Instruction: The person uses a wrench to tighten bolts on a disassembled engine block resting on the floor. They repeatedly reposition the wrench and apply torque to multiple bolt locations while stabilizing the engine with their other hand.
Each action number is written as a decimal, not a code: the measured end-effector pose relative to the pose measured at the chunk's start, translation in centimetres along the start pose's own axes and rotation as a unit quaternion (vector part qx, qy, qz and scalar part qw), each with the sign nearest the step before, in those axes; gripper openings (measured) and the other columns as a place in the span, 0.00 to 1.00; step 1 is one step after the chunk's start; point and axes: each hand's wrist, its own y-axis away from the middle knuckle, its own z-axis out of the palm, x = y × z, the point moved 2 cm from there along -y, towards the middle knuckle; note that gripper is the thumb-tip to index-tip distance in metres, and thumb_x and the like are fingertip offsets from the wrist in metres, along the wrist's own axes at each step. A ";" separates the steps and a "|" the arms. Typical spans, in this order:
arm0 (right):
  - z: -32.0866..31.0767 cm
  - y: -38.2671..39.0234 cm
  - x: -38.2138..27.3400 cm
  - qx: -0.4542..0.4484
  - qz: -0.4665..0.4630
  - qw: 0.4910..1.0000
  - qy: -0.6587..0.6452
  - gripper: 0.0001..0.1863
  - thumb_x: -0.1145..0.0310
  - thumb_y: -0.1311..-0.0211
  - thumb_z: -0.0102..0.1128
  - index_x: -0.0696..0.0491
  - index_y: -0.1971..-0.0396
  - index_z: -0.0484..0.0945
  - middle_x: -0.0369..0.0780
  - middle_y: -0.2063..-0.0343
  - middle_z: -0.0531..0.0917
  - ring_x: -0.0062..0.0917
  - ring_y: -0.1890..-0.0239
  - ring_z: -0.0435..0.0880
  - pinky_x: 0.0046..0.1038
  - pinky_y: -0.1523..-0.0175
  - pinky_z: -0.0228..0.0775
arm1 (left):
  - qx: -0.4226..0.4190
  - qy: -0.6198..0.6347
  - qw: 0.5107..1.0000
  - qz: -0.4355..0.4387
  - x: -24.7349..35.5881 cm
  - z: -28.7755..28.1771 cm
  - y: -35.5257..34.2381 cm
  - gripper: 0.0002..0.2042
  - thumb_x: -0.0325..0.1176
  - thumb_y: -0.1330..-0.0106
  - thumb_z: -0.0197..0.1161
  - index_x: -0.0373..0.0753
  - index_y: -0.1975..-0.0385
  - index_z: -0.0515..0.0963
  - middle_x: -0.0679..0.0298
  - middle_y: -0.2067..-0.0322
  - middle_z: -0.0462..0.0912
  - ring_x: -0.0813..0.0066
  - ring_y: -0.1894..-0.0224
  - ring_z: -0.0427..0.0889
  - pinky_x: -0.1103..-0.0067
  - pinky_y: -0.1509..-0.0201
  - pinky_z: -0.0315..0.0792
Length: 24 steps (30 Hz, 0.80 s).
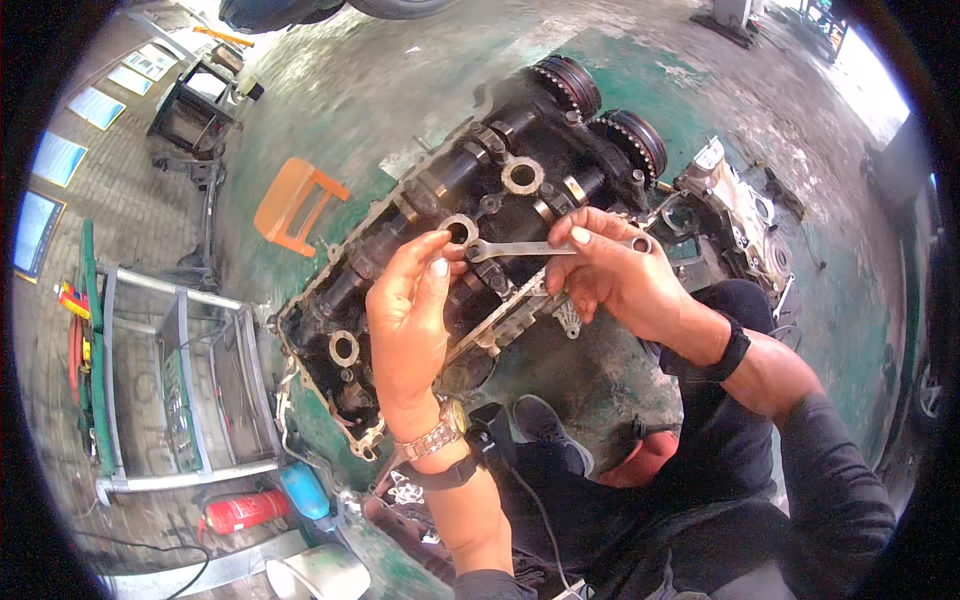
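Observation:
A combination wrench (520, 249) is gripped in my right hand (625, 275), between thumb and fingers. Its open end points left and sits over a bolt area on the engine's cylinder head (395, 262); whether it touches a bolt I cannot tell. My left hand (410, 300) has its thumb and fingers drawn together beside the wrench's open end, next to a round metal ring (459, 231). What its fingertips hold, if anything, is hidden. Dark camshafts run along the cylinder head, with two toothed sprockets (634, 142) at its far right end.
Right of the cylinder head lies a metal engine cover (735, 215). An orange stool (295, 207) stands on the floor beyond it at left. A grey metal rack (190, 375), a red fire extinguisher (245, 511) and a blue canister (304, 490) are at left. My shoe (545, 425) is below.

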 end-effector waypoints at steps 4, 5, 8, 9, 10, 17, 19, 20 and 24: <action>0.7 0.6 0.9 -0.015 -0.021 1.000 -0.006 0.14 0.58 0.23 0.46 0.54 0.53 0.72 0.45 0.70 0.84 0.20 0.82 0.79 0.19 0.76 0.72 | 0.006 -0.016 1.000 0.001 0.0 0.1 -0.1 0.13 0.27 0.28 0.57 0.29 0.48 0.77 0.58 0.55 0.83 0.73 0.54 0.81 0.75 0.46 0.75; 0.9 0.7 1.1 -0.023 -0.027 0.999 -0.015 0.14 0.58 0.23 0.46 0.54 0.52 0.72 0.46 0.69 0.84 0.20 0.82 0.79 0.20 0.76 0.72 | 0.006 -0.013 1.000 -0.001 0.0 0.1 -0.2 0.13 0.27 0.28 0.56 0.29 0.48 0.77 0.58 0.55 0.83 0.73 0.54 0.81 0.75 0.46 0.75; 0.7 0.4 1.2 -0.015 -0.011 0.999 -0.030 0.15 0.58 0.23 0.45 0.54 0.52 0.71 0.46 0.69 0.84 0.20 0.81 0.79 0.20 0.75 0.72 | 0.009 -0.011 1.000 -0.005 0.0 0.1 -0.1 0.12 0.27 0.27 0.57 0.29 0.48 0.77 0.58 0.56 0.83 0.73 0.54 0.81 0.75 0.46 0.75; 0.7 0.4 1.2 -0.012 -0.002 0.999 -0.038 0.14 0.58 0.23 0.45 0.54 0.51 0.71 0.46 0.69 0.84 0.21 0.81 0.79 0.21 0.75 0.72 | 0.010 -0.010 1.000 -0.006 -0.1 0.1 -0.1 0.12 0.27 0.27 0.57 0.29 0.48 0.77 0.58 0.56 0.83 0.73 0.54 0.81 0.75 0.46 0.75; 0.7 0.4 1.0 -0.014 -0.008 1.000 -0.026 0.15 0.58 0.23 0.45 0.54 0.51 0.71 0.45 0.69 0.84 0.20 0.81 0.79 0.21 0.74 0.72 | 0.012 -0.008 1.000 -0.010 -0.1 0.2 -0.1 0.12 0.27 0.27 0.57 0.29 0.48 0.77 0.59 0.56 0.83 0.73 0.54 0.81 0.75 0.46 0.75; 2.8 2.9 1.7 -0.063 -0.055 0.993 0.084 0.18 0.56 0.26 0.53 0.55 0.48 0.69 0.40 0.68 0.84 0.15 0.75 0.76 0.19 0.70 0.68 | 0.014 -0.012 1.000 -0.008 0.1 0.1 0.0 0.12 0.28 0.27 0.57 0.30 0.48 0.78 0.59 0.56 0.83 0.74 0.54 0.81 0.76 0.45 0.75; 2.8 2.9 1.8 -0.057 -0.063 0.992 0.092 0.19 0.56 0.26 0.54 0.55 0.48 0.69 0.39 0.67 0.84 0.15 0.75 0.76 0.19 0.69 0.68 | 0.014 -0.014 1.000 -0.013 0.1 0.1 0.1 0.12 0.28 0.27 0.57 0.30 0.49 0.78 0.59 0.56 0.83 0.74 0.54 0.81 0.76 0.45 0.75; 2.8 2.8 1.9 -0.051 -0.056 0.994 0.080 0.19 0.57 0.27 0.56 0.55 0.47 0.69 0.39 0.66 0.84 0.15 0.75 0.76 0.19 0.68 0.69 | 0.016 -0.014 1.000 -0.015 0.1 0.1 0.1 0.12 0.28 0.27 0.57 0.30 0.49 0.78 0.59 0.56 0.83 0.74 0.53 0.81 0.76 0.45 0.75; 2.8 2.8 2.0 -0.041 -0.102 0.979 0.171 0.19 0.57 0.28 0.57 0.55 0.48 0.70 0.39 0.66 0.84 0.20 0.70 0.80 0.24 0.64 0.73 | 0.012 -0.010 1.000 -0.007 0.2 0.2 0.0 0.12 0.27 0.27 0.57 0.29 0.49 0.78 0.59 0.56 0.83 0.74 0.53 0.81 0.76 0.45 0.75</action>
